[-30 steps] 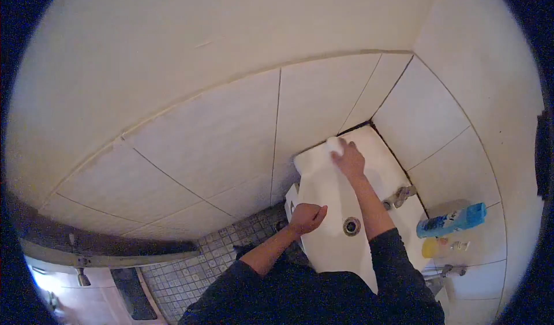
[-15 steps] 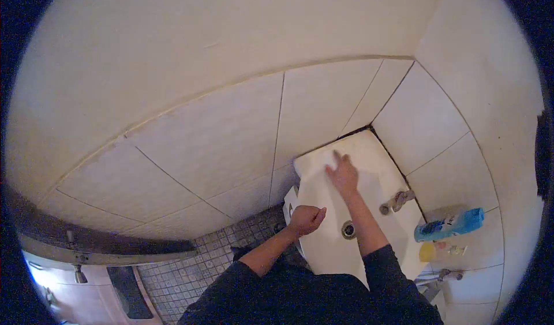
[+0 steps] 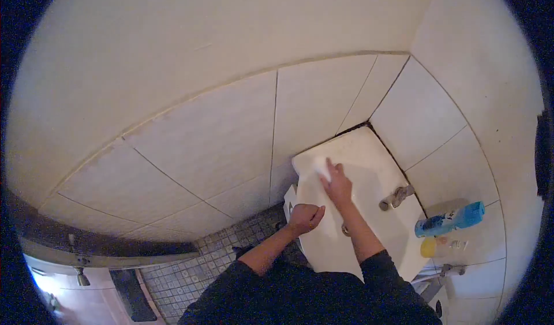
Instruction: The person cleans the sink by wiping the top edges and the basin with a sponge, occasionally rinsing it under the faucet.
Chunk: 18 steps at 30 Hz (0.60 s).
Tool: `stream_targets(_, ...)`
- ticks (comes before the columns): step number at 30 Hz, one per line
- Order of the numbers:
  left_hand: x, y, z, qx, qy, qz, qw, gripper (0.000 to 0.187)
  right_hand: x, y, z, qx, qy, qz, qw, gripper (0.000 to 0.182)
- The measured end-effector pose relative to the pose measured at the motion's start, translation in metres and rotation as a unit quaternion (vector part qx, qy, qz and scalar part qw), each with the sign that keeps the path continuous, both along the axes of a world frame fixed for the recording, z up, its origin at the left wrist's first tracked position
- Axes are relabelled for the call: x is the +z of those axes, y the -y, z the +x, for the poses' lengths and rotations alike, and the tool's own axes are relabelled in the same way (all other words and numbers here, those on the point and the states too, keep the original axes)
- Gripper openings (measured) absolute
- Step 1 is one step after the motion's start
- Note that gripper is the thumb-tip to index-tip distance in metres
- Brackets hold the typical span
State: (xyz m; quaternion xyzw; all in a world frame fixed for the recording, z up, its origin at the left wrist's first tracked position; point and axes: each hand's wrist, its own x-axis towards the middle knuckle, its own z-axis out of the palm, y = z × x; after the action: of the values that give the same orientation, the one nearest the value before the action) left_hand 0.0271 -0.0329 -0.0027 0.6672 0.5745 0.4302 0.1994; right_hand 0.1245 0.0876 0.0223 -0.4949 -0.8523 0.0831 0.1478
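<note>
A white washbasin (image 3: 323, 250) fills the corner in front of me. My right hand (image 3: 337, 187) reaches over its far left part, fingers closed on a small white pad (image 3: 324, 168) pressed to the basin's surface. Motion blur and the matching white hide the pad's exact kind. At the basin's left edge my left hand (image 3: 306, 219) is curled into a loose fist, thumb out, with nothing seen in it. My right forearm partly covers the drain (image 3: 345, 230). A metal tap (image 3: 398, 198) stands at the basin's right side.
On the right ledge lies a blue bottle (image 3: 450, 221), with a yellow container (image 3: 427, 247) beside it. White tiled walls (image 3: 231, 134) close off the back and right. Patterned tiles cover the floor (image 3: 222, 250). Another metal fitting (image 3: 453, 269) is at lower right.
My right hand has shifted slightly left and toward me over the basin, and its forearm now covers more of the drain. My left hand stays almost in place.
</note>
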Motion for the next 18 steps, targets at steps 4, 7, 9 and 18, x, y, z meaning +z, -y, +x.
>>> stream_targets(4,-0.002,-0.002,0.0,0.005,-0.014,0.003,1.0,0.043,0.009,-0.007,-0.004,-0.098,-0.005,0.004,0.995,0.059)
stream_targets(7,0.001,-0.001,0.0,0.003,-0.01,0.038,0.999,0.044,0.007,0.018,-0.012,0.029,0.053,-0.015,0.998,0.06)
stream_targets(9,0.005,0.001,0.0,-0.001,-0.002,0.007,1.0,0.045,0.008,0.002,0.005,-0.005,0.048,-0.015,0.999,0.06)
stream_targets(18,0.001,0.002,0.0,-0.015,0.014,-0.05,0.999,0.048,0.024,-0.003,0.008,0.024,0.069,-0.038,0.997,0.06)
